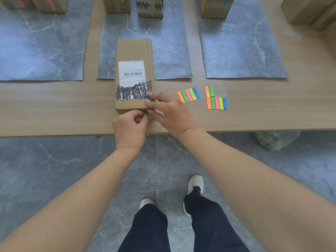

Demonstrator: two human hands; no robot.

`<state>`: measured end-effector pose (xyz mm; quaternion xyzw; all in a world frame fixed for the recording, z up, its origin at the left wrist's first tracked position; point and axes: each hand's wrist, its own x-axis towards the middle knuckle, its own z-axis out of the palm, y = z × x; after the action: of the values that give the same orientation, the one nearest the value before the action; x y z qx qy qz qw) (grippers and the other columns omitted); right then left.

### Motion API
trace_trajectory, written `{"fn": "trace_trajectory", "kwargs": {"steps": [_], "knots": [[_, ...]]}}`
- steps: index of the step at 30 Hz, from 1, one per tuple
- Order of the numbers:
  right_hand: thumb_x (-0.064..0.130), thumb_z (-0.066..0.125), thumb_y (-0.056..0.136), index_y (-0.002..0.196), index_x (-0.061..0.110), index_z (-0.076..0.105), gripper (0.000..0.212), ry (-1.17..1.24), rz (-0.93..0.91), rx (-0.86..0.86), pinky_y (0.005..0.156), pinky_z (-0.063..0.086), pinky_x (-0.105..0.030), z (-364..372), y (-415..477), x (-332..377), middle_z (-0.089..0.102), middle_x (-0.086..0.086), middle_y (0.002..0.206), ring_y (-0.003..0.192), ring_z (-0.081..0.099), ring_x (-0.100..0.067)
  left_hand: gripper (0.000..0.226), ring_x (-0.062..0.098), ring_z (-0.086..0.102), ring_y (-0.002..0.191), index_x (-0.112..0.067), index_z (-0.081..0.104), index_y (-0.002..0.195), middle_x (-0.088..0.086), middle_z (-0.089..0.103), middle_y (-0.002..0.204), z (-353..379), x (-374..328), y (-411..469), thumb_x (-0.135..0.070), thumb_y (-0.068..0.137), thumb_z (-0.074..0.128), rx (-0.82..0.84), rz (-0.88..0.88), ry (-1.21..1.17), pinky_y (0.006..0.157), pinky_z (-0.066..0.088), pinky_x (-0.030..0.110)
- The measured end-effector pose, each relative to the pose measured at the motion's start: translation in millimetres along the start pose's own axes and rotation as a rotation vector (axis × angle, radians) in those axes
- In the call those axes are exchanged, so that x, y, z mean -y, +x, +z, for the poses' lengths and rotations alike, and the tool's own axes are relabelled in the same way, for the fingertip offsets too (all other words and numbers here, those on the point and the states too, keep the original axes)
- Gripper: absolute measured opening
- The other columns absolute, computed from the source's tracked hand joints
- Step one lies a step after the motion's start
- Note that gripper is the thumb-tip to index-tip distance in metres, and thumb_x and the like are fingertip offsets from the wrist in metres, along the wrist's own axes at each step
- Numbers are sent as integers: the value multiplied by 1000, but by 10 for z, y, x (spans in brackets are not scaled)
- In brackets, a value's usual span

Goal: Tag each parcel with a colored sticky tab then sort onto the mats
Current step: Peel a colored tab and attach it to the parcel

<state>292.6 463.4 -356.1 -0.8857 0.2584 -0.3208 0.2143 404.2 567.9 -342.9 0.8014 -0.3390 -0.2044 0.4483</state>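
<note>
A brown cardboard parcel [134,51] with a white shipping label, partly scribbled over in black, lies lengthwise on the wooden table, its far half on the middle grey mat [167,42]. At its near end my left hand [130,127] pinches a small blue sticky tab [149,117]. My right hand [169,111] meets it there, thumb and forefinger at the same tab, other fingers resting on the parcel's near right corner. Two sets of colored tabs, one [189,94] and another [216,100], lie on the table to the right.
Three grey marble-pattern mats lie side by side: left [40,42], middle, right [240,48]. Tagged parcels stand at their far ends: pink tabs at left [49,4], green in the middle [150,7], blue at right [216,6]. More boxes [309,10] sit far right. The table edge [54,135] is near me.
</note>
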Motion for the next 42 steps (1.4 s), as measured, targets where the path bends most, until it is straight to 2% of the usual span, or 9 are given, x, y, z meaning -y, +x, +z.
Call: {"fn": "trace_trajectory", "kwargs": {"steps": [6, 17, 22, 26, 31, 33, 36, 38, 42], "knots": [[19, 69, 88, 105, 10, 81, 23, -16, -36, -74, 73, 62, -40, 92, -12, -72, 74, -8, 121, 100, 74, -24, 23, 19, 64, 53, -19, 71, 67, -8, 61, 52, 63, -18, -42, -30, 88, 69, -75, 37, 12, 61, 54, 40], [16, 74, 82, 99, 7, 78, 20, 5, -57, -96, 72, 61, -39, 114, -10, -100, 74, -7, 117, 101, 73, -26, 33, 16, 69, 52, -21, 75, 67, -5, 71, 59, 1, 227, 46, -53, 76, 75, -69, -178, 24, 61, 57, 37], [6, 80, 77, 100, 6, 71, 25, -37, -17, -80, 63, 59, -39, 167, -63, -31, 70, -6, 119, 106, 69, -27, 14, 22, 71, 54, -15, 72, 80, 4, 73, 70, -300, 369, 71, -29, 83, 69, -102, -355, 8, 43, 50, 25], [1, 79, 77, 102, 5, 68, 28, -73, 17, -67, 59, 59, -40, 196, -82, 40, 68, -7, 120, 105, 68, -30, 17, 26, 73, 64, -20, 62, 83, 6, 72, 72, -518, 369, 182, -29, 85, 49, -221, -391, -155, 69, 62, 48], [8, 83, 78, 104, 6, 66, 31, 48, 92, -25, 75, 60, -38, 141, -64, 125, 62, -7, 124, 112, 64, -23, 31, 18, 69, 103, -22, 65, 112, 6, 70, 107, -557, 75, 319, -32, 94, 41, -146, -382, -448, 94, 55, 34], [28, 78, 88, 117, 11, 68, 35, 190, 232, -19, 90, 56, -31, 68, -47, 227, 56, -2, 134, 118, 58, -11, 36, 9, 66, 102, -22, 66, 118, -3, 71, 108, -527, -49, 349, -33, 101, 37, -67, -408, -525, 89, 51, 25], [43, 51, 104, 145, 19, 55, 47, 437, 731, 14, 112, 42, -35, -19, 58, 419, 51, 3, 149, 138, 46, -11, 44, 3, 63, 89, -25, 69, 116, -12, 74, 97, -494, -140, 363, -38, 103, 28, 19, -435, -564, 76, 46, 21], [48, 39, 108, 129, 16, 65, 47, 575, 997, 74, 96, 44, -33, -80, 165, 524, 66, -1, 128, 118, 56, -15, 48, 4, 64, 88, -22, 67, 122, -14, 75, 94, -506, -184, 361, -40, 104, 26, 37, -459, -590, 77, 46, 22], [46, 38, 108, 120, -7, 60, 59, 604, 1072, 41, 73, 36, -35, -189, 303, 678, 66, -22, 105, 85, 48, -13, 46, 5, 63, 83, -19, 66, 120, -15, 74, 93, -554, -289, 346, -39, 106, 27, 54, -486, -629, 74, 48, 22]]}}
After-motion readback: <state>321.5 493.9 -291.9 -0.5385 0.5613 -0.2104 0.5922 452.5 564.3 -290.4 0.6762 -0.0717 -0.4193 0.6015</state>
